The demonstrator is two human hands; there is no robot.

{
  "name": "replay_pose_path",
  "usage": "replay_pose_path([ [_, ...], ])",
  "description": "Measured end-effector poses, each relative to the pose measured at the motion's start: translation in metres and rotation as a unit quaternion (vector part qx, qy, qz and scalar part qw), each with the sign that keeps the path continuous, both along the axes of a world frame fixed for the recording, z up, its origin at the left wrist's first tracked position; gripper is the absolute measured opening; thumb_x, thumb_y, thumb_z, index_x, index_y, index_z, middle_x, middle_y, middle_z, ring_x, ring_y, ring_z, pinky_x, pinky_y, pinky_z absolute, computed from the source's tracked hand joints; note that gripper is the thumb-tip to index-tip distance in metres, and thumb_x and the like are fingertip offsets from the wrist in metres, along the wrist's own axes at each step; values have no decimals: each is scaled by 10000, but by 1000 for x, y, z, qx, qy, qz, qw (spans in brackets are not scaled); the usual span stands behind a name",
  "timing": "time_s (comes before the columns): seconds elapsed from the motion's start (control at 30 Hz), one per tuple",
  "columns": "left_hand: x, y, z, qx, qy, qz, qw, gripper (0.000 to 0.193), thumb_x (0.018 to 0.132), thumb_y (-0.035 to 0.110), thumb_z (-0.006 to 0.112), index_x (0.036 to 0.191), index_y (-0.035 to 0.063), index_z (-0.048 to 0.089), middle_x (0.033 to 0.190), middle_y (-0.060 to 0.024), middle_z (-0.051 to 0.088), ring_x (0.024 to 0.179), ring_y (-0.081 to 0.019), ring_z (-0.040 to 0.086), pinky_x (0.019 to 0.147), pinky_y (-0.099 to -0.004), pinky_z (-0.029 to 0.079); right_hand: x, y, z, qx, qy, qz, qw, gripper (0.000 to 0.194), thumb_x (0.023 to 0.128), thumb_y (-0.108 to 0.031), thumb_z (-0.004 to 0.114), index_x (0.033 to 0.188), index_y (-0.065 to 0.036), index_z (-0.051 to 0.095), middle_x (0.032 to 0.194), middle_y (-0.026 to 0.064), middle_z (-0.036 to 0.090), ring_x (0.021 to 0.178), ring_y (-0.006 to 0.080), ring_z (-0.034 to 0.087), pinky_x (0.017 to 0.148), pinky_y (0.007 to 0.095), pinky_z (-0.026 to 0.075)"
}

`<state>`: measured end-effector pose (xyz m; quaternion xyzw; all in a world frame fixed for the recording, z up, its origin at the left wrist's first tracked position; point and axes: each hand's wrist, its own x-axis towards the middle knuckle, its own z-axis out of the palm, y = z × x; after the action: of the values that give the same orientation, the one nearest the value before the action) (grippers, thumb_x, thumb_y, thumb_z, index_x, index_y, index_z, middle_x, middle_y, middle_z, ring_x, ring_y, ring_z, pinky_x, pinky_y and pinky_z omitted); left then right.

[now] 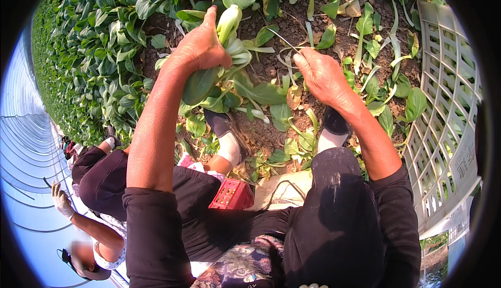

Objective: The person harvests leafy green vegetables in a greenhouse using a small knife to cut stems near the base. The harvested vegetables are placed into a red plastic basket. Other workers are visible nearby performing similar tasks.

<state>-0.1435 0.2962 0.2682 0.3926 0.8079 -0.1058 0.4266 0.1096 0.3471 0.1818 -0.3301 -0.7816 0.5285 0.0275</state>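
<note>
Upper centre, my left hand [203, 45] grips a head of leafy greens like bok choy [235, 51], its pale stalks at the thumb side and its dark leaves hanging below the palm. To the right, my right hand [323, 74] is closed on a thin metal tool [283, 41], whose narrow end points up and left towards the plant. Its handle is hidden in the fist, so its exact kind cannot be told. A gap of bare soil and loose leaves lies between the two hands. Cut leaves and stalks [364, 25] lie scattered on the brown soil around them.
Dense rows of growing greens [113, 53] fill the upper left. A white plastic crate [442, 111] holding greens stands at the right. A red plastic basket [231, 194] sits by my legs. At lower left a co-worker [101, 241] wears a white glove. My shoes [334, 123] rest on the soil.
</note>
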Motion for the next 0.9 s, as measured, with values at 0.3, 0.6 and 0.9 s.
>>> replay_pose_path([
  [0.3, 5, -40, -30, 2, 90, -25, 996, 954, 574, 181, 738, 1424, 44, 327, 1117, -256, 619, 1061, -386, 599, 909, -432, 475, -96, 10, -47, 42, 2, 53, 998, 213, 944, -195, 490, 865, -2, 530, 721, 256, 574, 738, 454, 568, 639, 500, 460],
  [0.6, 4, -49, -37, 34, 111, -58, 991, 871, 586, 170, 708, 1393, 69, 395, 1062, -221, 646, 1002, -384, 618, 863, -449, 487, -127, 22, -89, 38, -82, 166, 982, 177, 874, -120, 478, 841, 32, 562, 732, 244, 601, 751, 430, 599, 663, 467, 481],
  [0.9, 21, -84, 14, 135, 47, -55, 988, 922, 590, 162, 763, 1414, 88, 356, 1101, -225, 608, 1034, -408, 579, 899, -453, 466, -47, 6, -45, -164, -55, 3, 985, 290, 927, -287, 573, 923, -1, 618, 627, 55, 527, 585, 145, 552, 513, 308, 433],
])
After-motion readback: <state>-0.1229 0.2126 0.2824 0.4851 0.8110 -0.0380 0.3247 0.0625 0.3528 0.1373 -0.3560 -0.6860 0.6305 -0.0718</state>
